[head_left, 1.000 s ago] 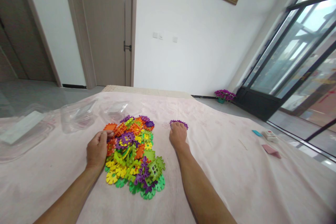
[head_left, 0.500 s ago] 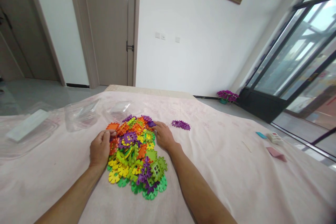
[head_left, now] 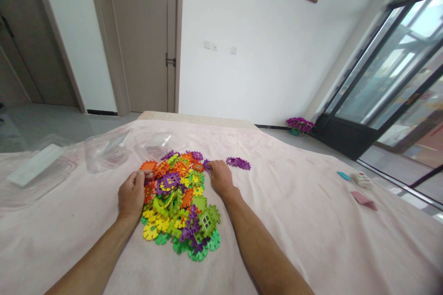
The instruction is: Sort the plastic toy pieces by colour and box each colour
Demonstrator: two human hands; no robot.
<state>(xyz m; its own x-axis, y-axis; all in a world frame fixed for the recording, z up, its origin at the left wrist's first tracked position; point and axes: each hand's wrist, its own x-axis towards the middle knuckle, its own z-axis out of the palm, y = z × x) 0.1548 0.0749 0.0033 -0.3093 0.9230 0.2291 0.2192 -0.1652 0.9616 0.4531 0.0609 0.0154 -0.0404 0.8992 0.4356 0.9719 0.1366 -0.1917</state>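
Note:
A heap of plastic building pieces (head_left: 173,203), mixed orange, purple, yellow and green, lies in front of me on the pink cloth. My right hand (head_left: 220,176) is at the far right edge of the heap, its fingers closed on a purple building piece (head_left: 206,164) that shows only in part. To the left, my left hand (head_left: 132,192) rests against the heap with curled fingers, close to an orange square piece (head_left: 148,166). What those fingertips hold, if anything, is hidden. Several purple pieces (head_left: 238,163) lie together apart from the heap, just right of my right hand.
Clear plastic containers (head_left: 109,150) stand along the left side of the table. A pink cloth (head_left: 290,221) covers the table. Toward the right edge lie a blue item (head_left: 344,175), a small white box (head_left: 361,180), a pink folded piece (head_left: 364,200) and a thin stick (head_left: 325,191).
My right hand has moved slightly right, drawing the purple building piece away from the heap and uncovering an orange piece. My left hand stays in place.

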